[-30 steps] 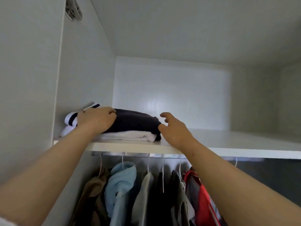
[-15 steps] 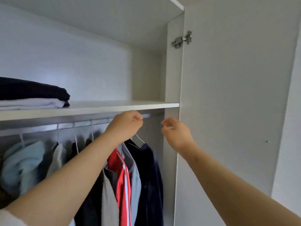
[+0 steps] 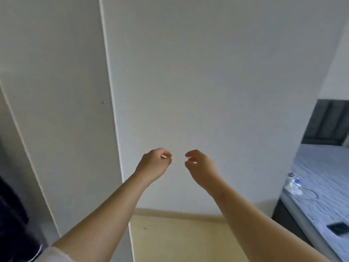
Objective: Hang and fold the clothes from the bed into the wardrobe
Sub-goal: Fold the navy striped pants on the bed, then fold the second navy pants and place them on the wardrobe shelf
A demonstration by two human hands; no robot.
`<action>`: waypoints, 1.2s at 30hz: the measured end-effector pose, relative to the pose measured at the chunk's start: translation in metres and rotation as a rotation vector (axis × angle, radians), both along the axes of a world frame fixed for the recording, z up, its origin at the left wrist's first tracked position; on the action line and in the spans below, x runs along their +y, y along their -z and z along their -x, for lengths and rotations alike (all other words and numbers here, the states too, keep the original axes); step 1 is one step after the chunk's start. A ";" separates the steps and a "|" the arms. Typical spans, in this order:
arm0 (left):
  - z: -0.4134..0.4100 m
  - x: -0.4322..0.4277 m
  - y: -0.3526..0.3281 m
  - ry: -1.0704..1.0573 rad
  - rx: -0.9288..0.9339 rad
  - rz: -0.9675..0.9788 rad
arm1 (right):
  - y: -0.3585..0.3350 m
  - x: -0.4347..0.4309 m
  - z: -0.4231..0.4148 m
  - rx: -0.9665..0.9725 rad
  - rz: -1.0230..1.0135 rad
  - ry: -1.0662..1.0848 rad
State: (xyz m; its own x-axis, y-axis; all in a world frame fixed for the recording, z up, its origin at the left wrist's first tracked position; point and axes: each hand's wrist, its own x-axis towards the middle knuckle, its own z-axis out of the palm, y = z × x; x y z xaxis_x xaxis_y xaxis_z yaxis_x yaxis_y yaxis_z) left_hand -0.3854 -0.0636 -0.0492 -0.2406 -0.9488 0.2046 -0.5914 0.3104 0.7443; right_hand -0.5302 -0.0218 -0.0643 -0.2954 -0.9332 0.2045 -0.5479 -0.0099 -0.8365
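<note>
Dark navy garment (image 3: pixel 11 214) — far left edge, beside the white wardrobe door panel (image 3: pixel 56 120). Left hand (image 3: pixel 154 164) and right hand (image 3: pixel 201 166) — raised near each other before the plain white wall (image 3: pixel 207 72), fingers loosely curled, holding nothing. Blue-grey quilted bed (image 3: pixel 321 176), far right.

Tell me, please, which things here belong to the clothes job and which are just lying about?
Job: left hand, right hand, both empty; wardrobe door; dark garment; bed.
Lying about: dark flat object and small pale items on the bed.
</note>
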 end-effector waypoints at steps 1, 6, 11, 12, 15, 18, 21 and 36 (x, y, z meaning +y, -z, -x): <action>0.036 0.008 0.012 0.062 -0.006 -0.028 | 0.011 0.014 0.033 -0.008 -0.028 0.055; 0.197 0.054 0.060 0.310 -0.048 -0.147 | 0.062 0.096 0.175 -0.054 -0.172 0.313; 0.331 0.112 0.114 0.590 -0.127 -0.268 | 0.118 0.186 0.278 -0.125 -0.274 0.597; 0.354 0.125 0.126 0.653 -0.146 -0.306 | 0.130 0.203 0.294 -0.141 -0.299 0.644; 0.416 0.160 0.160 0.818 -0.189 -0.421 | 0.163 0.249 0.339 -0.182 -0.375 0.786; 0.478 0.182 0.183 0.932 -0.238 -0.454 | 0.185 0.287 0.384 -0.215 -0.431 0.927; 0.535 0.201 0.195 1.043 -0.262 -0.471 | 0.200 0.316 0.425 -0.270 -0.462 1.044; 0.766 0.365 0.226 1.565 -0.555 -0.436 | 0.239 0.467 0.559 -0.571 -0.491 1.520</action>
